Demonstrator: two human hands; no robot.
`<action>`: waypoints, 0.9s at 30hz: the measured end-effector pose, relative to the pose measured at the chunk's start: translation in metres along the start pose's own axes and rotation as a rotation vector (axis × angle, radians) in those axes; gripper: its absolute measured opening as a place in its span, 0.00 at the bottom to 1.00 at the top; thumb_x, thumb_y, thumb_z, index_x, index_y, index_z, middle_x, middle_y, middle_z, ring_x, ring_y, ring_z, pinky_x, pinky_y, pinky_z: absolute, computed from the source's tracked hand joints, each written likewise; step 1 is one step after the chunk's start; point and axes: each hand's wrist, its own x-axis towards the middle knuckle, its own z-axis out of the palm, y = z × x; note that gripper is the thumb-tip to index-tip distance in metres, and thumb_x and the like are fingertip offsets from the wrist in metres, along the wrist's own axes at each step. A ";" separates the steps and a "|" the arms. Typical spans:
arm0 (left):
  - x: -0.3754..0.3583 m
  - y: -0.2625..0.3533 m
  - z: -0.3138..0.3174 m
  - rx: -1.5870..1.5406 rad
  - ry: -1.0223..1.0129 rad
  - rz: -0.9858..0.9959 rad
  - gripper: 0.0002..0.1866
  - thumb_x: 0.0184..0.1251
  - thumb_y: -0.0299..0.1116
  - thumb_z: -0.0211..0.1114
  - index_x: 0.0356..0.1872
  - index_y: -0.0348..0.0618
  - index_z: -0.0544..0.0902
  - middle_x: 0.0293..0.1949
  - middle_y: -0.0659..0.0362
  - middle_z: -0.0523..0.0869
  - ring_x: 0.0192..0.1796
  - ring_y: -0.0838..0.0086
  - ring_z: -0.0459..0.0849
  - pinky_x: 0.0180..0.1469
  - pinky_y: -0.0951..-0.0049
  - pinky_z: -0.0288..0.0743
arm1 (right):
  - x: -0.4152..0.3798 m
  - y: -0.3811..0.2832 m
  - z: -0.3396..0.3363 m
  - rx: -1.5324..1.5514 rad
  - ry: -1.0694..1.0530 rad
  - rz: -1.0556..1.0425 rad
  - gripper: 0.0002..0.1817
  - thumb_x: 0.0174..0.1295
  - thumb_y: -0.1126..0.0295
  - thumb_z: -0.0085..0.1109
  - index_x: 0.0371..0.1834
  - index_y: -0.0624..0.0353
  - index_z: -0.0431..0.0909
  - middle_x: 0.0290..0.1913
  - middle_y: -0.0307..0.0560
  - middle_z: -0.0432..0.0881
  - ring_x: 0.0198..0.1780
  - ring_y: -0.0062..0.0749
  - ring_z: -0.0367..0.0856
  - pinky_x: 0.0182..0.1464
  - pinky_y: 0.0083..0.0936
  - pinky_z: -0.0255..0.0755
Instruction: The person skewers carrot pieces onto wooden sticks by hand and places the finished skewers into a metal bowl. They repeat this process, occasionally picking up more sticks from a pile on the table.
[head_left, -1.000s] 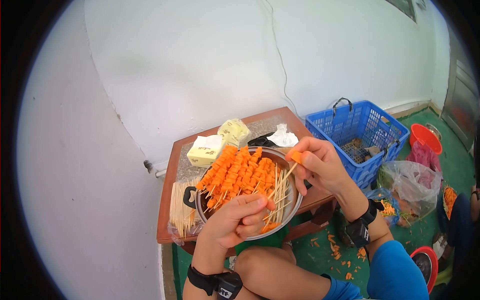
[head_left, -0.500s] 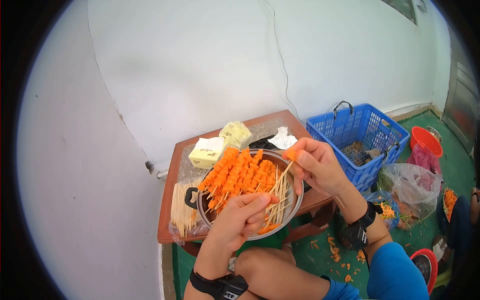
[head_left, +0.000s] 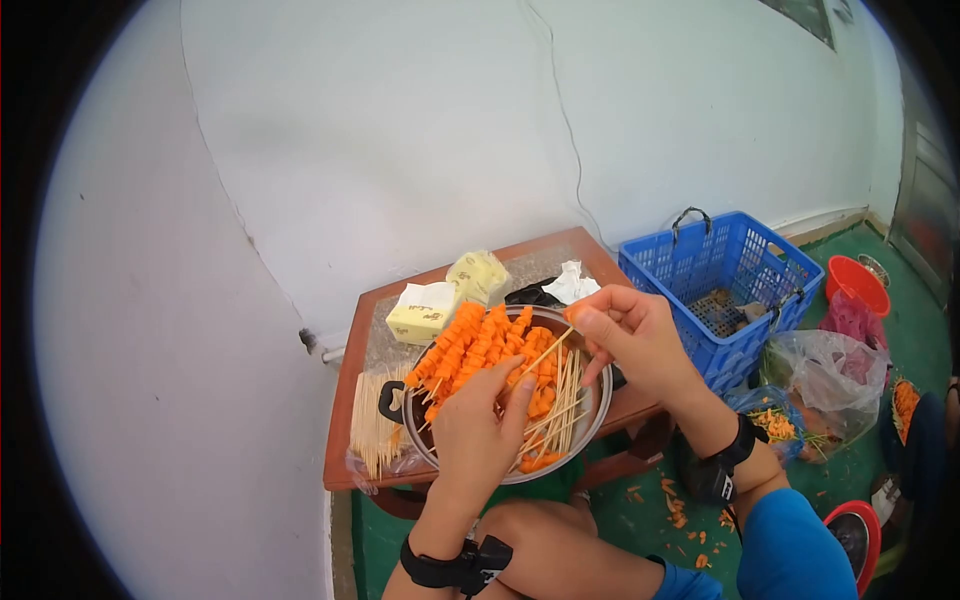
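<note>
The left hand (head_left: 474, 424) pinches a skewer (head_left: 547, 352) aimed between one and two o'clock. The right hand (head_left: 637, 343), nearer its tip, grips a carrot piece (head_left: 571, 314).

A person's left hand (head_left: 475, 430) and right hand (head_left: 648, 345), both bare. The left wrist wears a black band (head_left: 428, 569) with a boxy black device (head_left: 490, 558); the right forearm wears a matching strap (head_left: 742, 445) and box (head_left: 709, 482). Both units carry small white markings, too small to read. A plain, bright blue short sleeve (head_left: 797, 545) covers the right upper arm; blue cloth (head_left: 692, 582) with a dark edge covers the upper leg.
</note>
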 end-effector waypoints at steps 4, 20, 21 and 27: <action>0.002 -0.001 0.001 0.041 0.152 0.307 0.09 0.58 0.32 0.55 0.31 0.35 0.77 0.13 0.62 0.69 0.18 0.84 0.68 0.21 0.82 0.61 | -0.004 -0.005 0.012 -0.068 0.034 -0.096 0.11 0.55 0.70 0.51 0.33 0.70 0.70 0.23 0.40 0.73 0.19 0.14 0.71 0.17 0.11 0.71; -0.005 0.007 -0.013 -0.462 -0.199 0.049 0.12 0.61 0.38 0.51 0.28 0.38 0.73 0.12 0.70 0.61 0.11 0.88 0.53 0.13 0.86 0.43 | -0.014 -0.018 0.013 0.042 -0.193 -0.085 0.09 0.54 0.73 0.52 0.33 0.69 0.69 0.26 0.43 0.74 0.18 0.14 0.71 0.14 0.09 0.66; -0.006 0.013 -0.016 -0.521 -0.286 -0.069 0.12 0.62 0.38 0.50 0.28 0.39 0.72 0.11 0.70 0.60 0.11 0.88 0.52 0.13 0.86 0.43 | -0.014 -0.016 0.012 0.042 -0.193 -0.084 0.09 0.54 0.73 0.52 0.33 0.69 0.69 0.26 0.43 0.74 0.18 0.14 0.71 0.14 0.09 0.66; -0.002 0.010 -0.028 -1.321 -0.748 -0.763 0.11 0.63 0.37 0.47 0.27 0.40 0.70 0.11 0.71 0.56 0.10 0.88 0.49 0.12 0.85 0.42 | -0.009 0.000 0.000 0.161 -0.313 -0.036 0.10 0.56 0.70 0.51 0.32 0.68 0.68 0.23 0.41 0.73 0.15 0.16 0.71 0.13 0.10 0.65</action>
